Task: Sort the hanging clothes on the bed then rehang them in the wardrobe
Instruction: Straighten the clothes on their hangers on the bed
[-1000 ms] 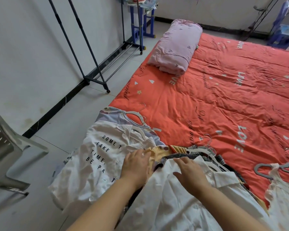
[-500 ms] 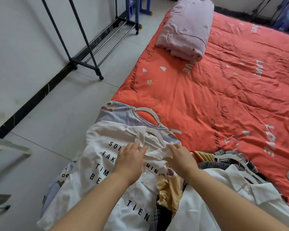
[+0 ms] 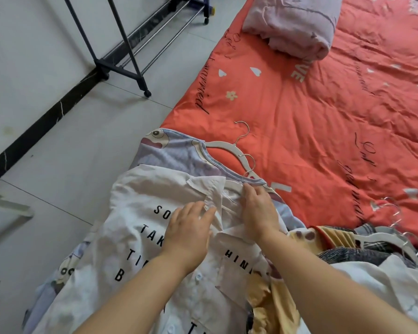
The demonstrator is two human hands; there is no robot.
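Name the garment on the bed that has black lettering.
The white collared shirt under both hands; the lilac cartoon tee beneath it shows no lettering.

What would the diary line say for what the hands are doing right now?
stage: sorting on bed | left hand: flat on white lettered shirt | right hand: at its collar by the hanger | rack: no clothes visible

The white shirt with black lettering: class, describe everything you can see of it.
The white shirt with black lettering is a thin, creased button-up lying front-up at the bed's edge, atop a pale blue cartoon top. Its collar is spread, and a white hanger shows at the neck. The left hand lies on its front; the right hand touches the neckline.
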